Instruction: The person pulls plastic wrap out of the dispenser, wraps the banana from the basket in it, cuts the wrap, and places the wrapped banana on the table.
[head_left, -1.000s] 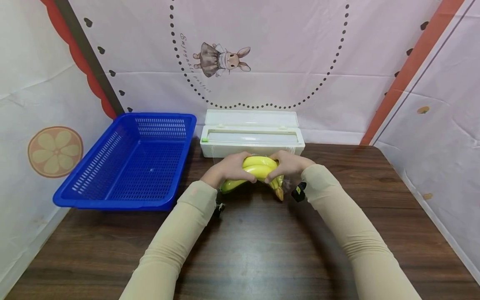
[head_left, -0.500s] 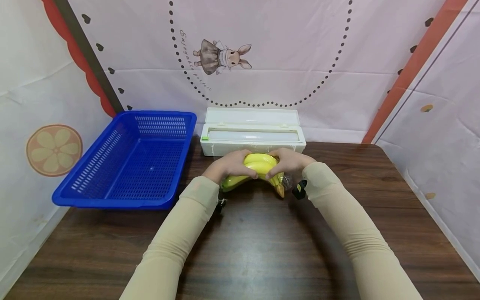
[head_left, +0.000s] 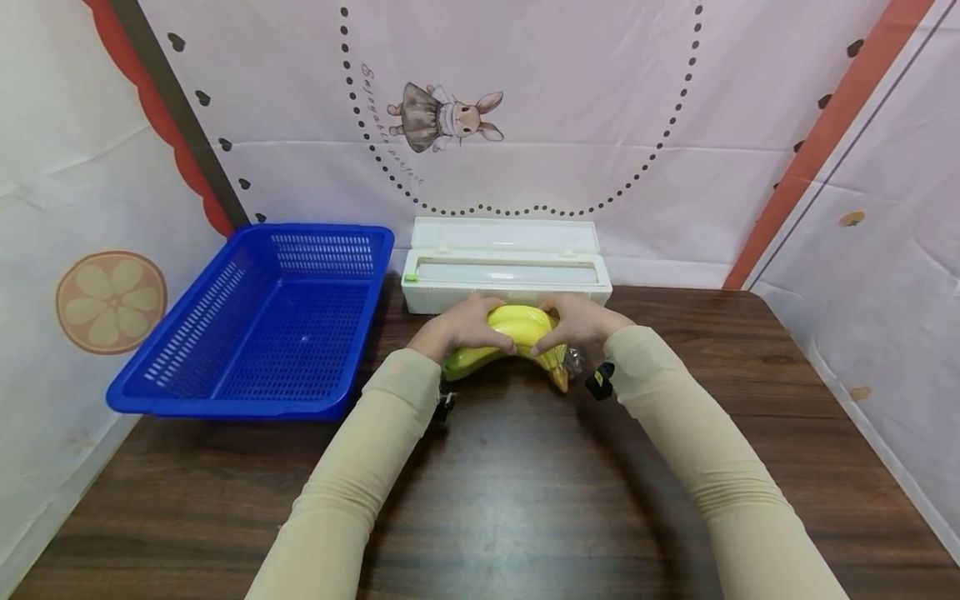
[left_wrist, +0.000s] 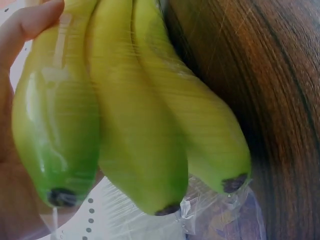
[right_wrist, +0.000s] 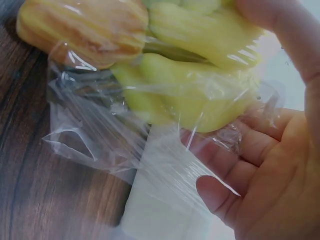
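Note:
Both hands hold a bunch of yellow bananas (head_left: 517,321) over the dark wooden table, just in front of a white cling film box. My left hand (head_left: 470,323) grips the green-tipped end, with its thumb on the near side. In the left wrist view, film lies tight over three banana tips (left_wrist: 135,125). My right hand (head_left: 579,320) grips the stem end, its thumb over the bananas and fingers behind them. Loose, crumpled cling film (right_wrist: 95,125) sticks out past the brown stem (right_wrist: 85,30) in the right wrist view and stretches toward the right fingers.
The cling film box (head_left: 507,297) stands against the back wall with its lid up, a roll (head_left: 506,272) inside and a green slider (head_left: 410,277) at its left. A blue plastic basket (head_left: 225,408) sits at the left. Patterned cloth walls enclose the table (head_left: 495,500).
The hands have turned the bananas slightly, rolling the top away toward the box. The film sheet seen between box and bananas earlier shows less now. Box and basket stay in place.

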